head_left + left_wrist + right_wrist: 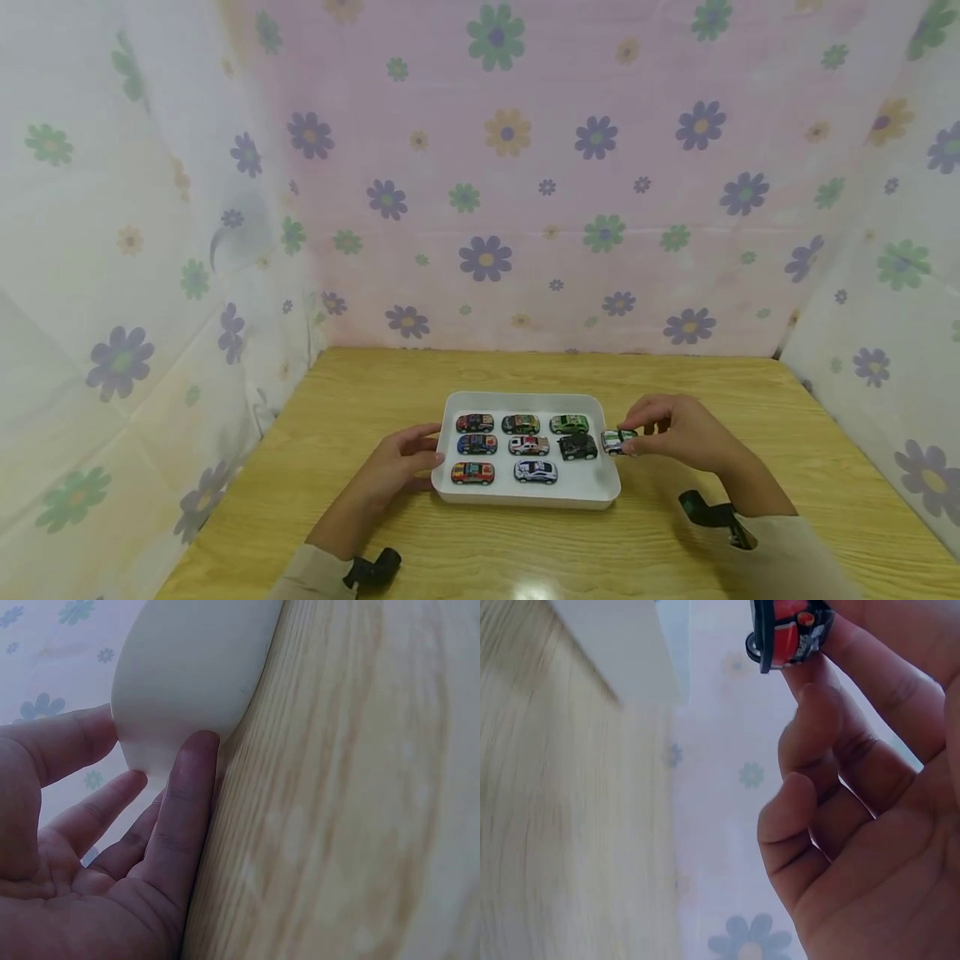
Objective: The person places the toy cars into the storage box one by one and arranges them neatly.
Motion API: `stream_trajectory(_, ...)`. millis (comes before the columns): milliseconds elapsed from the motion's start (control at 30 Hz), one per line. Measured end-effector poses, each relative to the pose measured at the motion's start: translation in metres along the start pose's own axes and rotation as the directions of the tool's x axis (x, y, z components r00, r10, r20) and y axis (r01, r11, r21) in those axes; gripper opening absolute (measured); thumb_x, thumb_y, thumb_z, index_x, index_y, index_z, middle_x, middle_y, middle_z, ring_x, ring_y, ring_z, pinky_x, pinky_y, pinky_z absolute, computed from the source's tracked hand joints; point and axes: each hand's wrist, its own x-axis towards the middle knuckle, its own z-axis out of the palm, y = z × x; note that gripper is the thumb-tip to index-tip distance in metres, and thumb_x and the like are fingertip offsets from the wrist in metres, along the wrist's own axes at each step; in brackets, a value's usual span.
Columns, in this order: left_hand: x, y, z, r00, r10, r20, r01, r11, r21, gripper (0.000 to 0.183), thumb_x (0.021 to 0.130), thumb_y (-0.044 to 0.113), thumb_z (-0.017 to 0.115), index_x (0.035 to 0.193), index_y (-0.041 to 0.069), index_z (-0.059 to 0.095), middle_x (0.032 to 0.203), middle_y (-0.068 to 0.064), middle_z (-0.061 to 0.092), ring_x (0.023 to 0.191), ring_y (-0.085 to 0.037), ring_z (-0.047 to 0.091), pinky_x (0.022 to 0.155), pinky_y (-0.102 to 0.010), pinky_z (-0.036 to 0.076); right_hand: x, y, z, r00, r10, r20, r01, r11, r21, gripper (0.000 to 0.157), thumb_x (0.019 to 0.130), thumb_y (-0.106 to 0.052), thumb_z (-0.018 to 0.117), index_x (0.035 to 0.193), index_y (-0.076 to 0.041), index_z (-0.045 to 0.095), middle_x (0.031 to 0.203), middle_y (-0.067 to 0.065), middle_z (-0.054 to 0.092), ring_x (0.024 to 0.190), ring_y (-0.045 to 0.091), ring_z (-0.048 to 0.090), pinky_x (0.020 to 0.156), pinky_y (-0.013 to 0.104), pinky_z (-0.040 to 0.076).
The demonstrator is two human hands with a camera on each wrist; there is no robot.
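A white tray (517, 498) lies on the wooden table with several toy cars in three rows. My left hand (395, 460) rests at the tray's left end, its fingers touching the outer wall; the left wrist view shows the fingertips (196, 761) against the tray (195, 667). Between right thumb and fingers, my right hand (678, 433) pinches a toy car (617, 442) at the tray's right rim. The right wrist view shows that toy car's (787, 634) black and red end, partly out of frame. Nearest to it inside stands a black toy car (577, 447).
The back row ends with a green toy car (568, 424). A red toy car (472, 473) and a white toy car (536, 472) stand in front. Flowered cloth (540, 217) hangs behind and beside the wooden table (375, 383).
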Motion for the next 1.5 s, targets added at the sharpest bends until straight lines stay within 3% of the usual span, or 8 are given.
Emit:
stream_trajectory(267, 0.0, -0.002, 0.001, 1.0, 0.009, 0.009, -0.01, 1.0, 0.012, 0.059, 0.099, 0.016, 0.069, 0.153, 0.007, 0.048, 0.145, -0.026, 0.056, 0.118, -0.033, 0.068, 0.086, -0.048, 0.063, 0.015, -0.012, 0.014, 0.999, -0.044, -0.029, 0.044, 0.999, -0.021, 0.022, 0.084, -0.026, 0.087, 0.105, -0.024, 0.083, 0.102, -0.006, 0.074, 0.069, 0.012, 0.058, 0.055, 0.026, 0.048)
stream_trajectory(633, 0.004, -0.004, 0.002, 1.0, -0.005, -0.007, 0.005, 1.0, 0.011, 0.062, 0.097, 0.018, 0.072, 0.153, 0.007, 0.048, 0.145, -0.025, 0.057, 0.116, -0.031, 0.068, 0.085, -0.048, 0.064, 0.021, -0.016, 0.037, 0.997, 0.08, 0.02, -0.079, 0.996, -0.032, 0.019, 0.081, -0.034, 0.089, 0.098, -0.031, 0.083, 0.099, -0.012, 0.073, 0.084, 0.012, 0.061, 0.064, 0.028, 0.05)
stream_trajectory(867, 0.004, -0.003, 0.002, 1.0, -0.021, -0.002, 0.021, 1.0, 0.004, 0.061, 0.098, 0.016, 0.071, 0.153, 0.007, 0.048, 0.144, -0.025, 0.057, 0.115, -0.03, 0.068, 0.086, -0.048, 0.063, 0.023, -0.02, 0.047, 0.995, 0.092, 0.042, -0.089, 0.993, -0.077, 0.018, 0.08, -0.034, 0.09, 0.095, -0.028, 0.084, 0.094, -0.012, 0.071, 0.087, 0.017, 0.062, 0.071, 0.027, 0.048)
stream_trajectory(1133, 0.003, -0.003, 0.001, 1.0, -0.023, -0.008, 0.023, 1.0, 0.0, 0.061, 0.098, 0.017, 0.071, 0.153, 0.008, 0.048, 0.146, -0.024, 0.057, 0.117, -0.031, 0.067, 0.087, -0.048, 0.063, 0.024, -0.019, 0.056, 0.985, 0.168, 0.037, -0.164, 0.981, -0.1, 0.016, 0.077, -0.03, 0.092, 0.091, -0.029, 0.084, 0.092, -0.012, 0.071, 0.089, 0.019, 0.063, 0.072, 0.026, 0.049)
stream_trajectory(1500, 0.001, -0.002, 0.0, 1.0, -0.022, -0.008, 0.022, 1.0, 0.001, 0.06, 0.098, 0.017, 0.071, 0.154, 0.008, 0.048, 0.145, -0.024, 0.057, 0.116, -0.03, 0.068, 0.087, -0.048, 0.063, 0.027, -0.019, 0.061, 0.973, 0.216, 0.078, -0.203, 0.968, -0.15, 0.016, 0.076, -0.029, 0.093, 0.089, -0.03, 0.083, 0.093, -0.015, 0.07, 0.088, 0.018, 0.061, 0.071, 0.027, 0.05)
